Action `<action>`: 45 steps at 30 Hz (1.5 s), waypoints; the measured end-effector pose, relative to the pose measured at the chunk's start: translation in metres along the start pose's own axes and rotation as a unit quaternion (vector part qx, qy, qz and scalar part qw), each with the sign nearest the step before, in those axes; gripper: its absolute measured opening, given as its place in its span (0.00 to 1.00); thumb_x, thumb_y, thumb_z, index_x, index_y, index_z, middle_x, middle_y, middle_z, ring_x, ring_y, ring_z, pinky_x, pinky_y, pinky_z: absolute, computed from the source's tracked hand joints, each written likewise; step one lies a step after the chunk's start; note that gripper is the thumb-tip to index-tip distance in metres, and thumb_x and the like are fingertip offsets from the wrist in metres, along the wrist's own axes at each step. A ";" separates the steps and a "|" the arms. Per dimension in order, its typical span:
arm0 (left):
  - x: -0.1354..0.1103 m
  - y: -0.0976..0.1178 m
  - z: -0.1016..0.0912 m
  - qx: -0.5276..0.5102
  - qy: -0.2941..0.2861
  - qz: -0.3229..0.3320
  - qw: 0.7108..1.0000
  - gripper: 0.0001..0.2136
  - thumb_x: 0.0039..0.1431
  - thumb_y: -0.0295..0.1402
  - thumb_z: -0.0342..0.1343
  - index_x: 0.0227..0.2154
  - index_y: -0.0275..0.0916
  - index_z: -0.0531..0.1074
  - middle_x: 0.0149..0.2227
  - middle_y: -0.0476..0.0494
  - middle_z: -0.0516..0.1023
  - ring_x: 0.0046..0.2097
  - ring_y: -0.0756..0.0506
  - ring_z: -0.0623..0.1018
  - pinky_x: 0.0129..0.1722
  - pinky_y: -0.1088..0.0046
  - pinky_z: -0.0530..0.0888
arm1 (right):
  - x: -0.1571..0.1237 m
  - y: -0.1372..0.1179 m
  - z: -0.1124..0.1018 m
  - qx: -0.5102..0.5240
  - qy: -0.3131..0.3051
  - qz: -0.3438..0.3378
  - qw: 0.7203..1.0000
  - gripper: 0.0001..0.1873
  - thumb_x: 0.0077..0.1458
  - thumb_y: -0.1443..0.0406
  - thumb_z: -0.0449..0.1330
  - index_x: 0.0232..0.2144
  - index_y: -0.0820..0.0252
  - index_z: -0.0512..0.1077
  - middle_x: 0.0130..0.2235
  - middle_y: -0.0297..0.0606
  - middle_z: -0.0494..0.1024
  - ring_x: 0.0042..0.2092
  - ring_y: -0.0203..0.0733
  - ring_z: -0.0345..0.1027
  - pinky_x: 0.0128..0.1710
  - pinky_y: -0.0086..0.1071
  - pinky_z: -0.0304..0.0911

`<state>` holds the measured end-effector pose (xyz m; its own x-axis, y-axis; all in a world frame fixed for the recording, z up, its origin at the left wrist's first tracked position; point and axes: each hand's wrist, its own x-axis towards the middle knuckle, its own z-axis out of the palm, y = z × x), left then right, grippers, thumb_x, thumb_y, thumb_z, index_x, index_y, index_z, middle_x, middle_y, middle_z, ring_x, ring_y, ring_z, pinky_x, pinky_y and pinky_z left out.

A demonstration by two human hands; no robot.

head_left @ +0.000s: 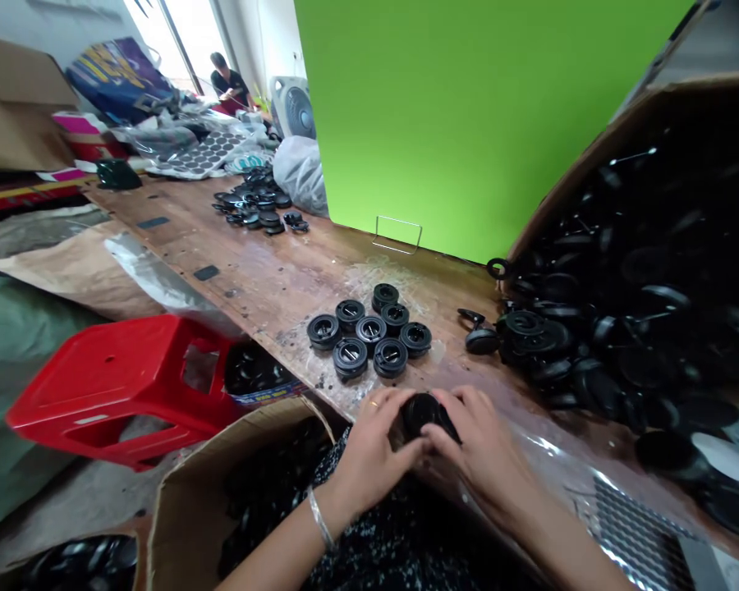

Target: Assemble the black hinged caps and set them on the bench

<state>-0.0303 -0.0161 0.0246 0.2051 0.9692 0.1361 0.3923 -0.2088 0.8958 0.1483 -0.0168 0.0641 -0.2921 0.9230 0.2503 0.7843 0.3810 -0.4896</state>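
Between my two hands is a round black plastic part [428,414], held near the table's front edge. My left hand [375,439] grips it from the left, thumb across its near side. From the right, my right hand [477,435] has its fingers wrapped round the same part. Just beyond them, several round black discs [370,330] with slotted centres stand in a close cluster on the wooden table [271,287]. The underside of the held part is hidden by my hands.
A large carton [560,189] spills black parts onto the table at right. A green panel [468,123] stands behind. More black parts [255,201] lie farther back. At left are a red stool [117,377] and an open carton [185,509]. A person [229,82] sits far off.
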 end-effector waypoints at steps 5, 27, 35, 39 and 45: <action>0.001 -0.019 0.004 0.119 -0.001 0.049 0.992 0.26 0.53 0.29 0.60 0.57 0.45 0.67 0.54 0.39 0.68 0.57 0.38 0.64 0.60 0.54 0.63 | 0.020 -0.017 0.012 -0.025 -0.076 -0.012 0.997 0.10 0.63 0.64 0.50 0.42 0.54 0.70 0.38 0.37 0.70 0.35 0.40 0.68 0.33 0.33 0.64; 0.007 -0.015 0.009 0.163 0.028 0.012 0.986 0.25 0.44 0.29 0.63 0.50 0.40 0.73 0.48 0.39 0.72 0.51 0.36 0.68 0.53 0.52 0.66 | 0.013 0.012 0.068 -0.065 0.066 0.010 0.996 0.17 0.63 0.64 0.46 0.51 0.58 0.66 0.55 0.49 0.64 0.56 0.54 0.57 0.52 0.52 0.57; 0.007 -0.015 0.009 0.138 0.009 -0.003 0.990 0.29 0.36 0.30 0.67 0.47 0.44 0.75 0.48 0.40 0.73 0.51 0.34 0.68 0.52 0.52 0.65 | 0.055 0.002 0.069 -0.028 0.067 0.172 0.982 0.12 0.55 0.72 0.45 0.39 0.59 0.64 0.38 0.45 0.72 0.41 0.50 0.63 0.42 0.42 0.59; 0.006 -0.020 0.012 0.129 0.022 -0.001 0.991 0.27 0.36 0.28 0.64 0.46 0.43 0.75 0.48 0.40 0.73 0.51 0.34 0.68 0.51 0.52 0.64 | 0.060 -0.007 0.074 -0.107 0.009 0.161 0.981 0.10 0.53 0.73 0.48 0.36 0.58 0.65 0.37 0.45 0.72 0.39 0.50 0.62 0.40 0.41 0.56; 0.009 -0.018 0.011 0.135 0.025 0.009 0.990 0.24 0.36 0.28 0.65 0.43 0.42 0.76 0.47 0.40 0.74 0.50 0.34 0.68 0.51 0.51 0.64 | 0.066 -0.006 0.071 -0.022 0.029 0.155 0.987 0.09 0.53 0.73 0.48 0.31 0.56 0.65 0.34 0.41 0.71 0.38 0.49 0.61 0.40 0.41 0.55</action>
<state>-0.0254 -0.0051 0.0054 0.1721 0.9688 0.1783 0.6164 -0.2471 0.7477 0.0859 0.0453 0.0242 -0.0033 0.9899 0.1418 0.8541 0.0765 -0.5144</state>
